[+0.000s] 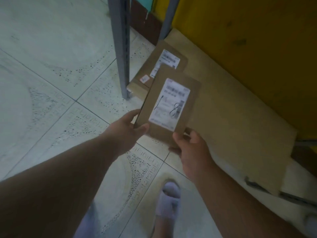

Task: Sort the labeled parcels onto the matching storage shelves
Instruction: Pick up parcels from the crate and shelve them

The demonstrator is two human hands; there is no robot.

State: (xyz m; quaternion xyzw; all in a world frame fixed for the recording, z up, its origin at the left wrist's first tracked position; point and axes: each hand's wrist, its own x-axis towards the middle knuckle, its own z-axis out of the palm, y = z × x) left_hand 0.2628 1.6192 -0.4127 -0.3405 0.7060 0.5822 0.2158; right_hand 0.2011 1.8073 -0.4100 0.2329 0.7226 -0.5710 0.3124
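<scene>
I hold a flat brown cardboard parcel [185, 93] above the floor with both hands. Its white label faces me, with a handwritten mark like "1 8" on it. My left hand [127, 129] pinches the parcel's near left corner, thumb on top. My right hand [190, 148] grips the near right corner, thumb on the top face and fingers underneath. A second labeled cardboard parcel [171, 54] lies on the floor beyond it, partly hidden by the one I hold.
A grey metal shelf post [121, 48] stands on the tiled floor [51, 66] just left of the floor parcel, a second post behind it. A large flat cardboard sheet [240, 117] lies against a yellow wall [257, 40]. My slippered foot [169, 201] is below.
</scene>
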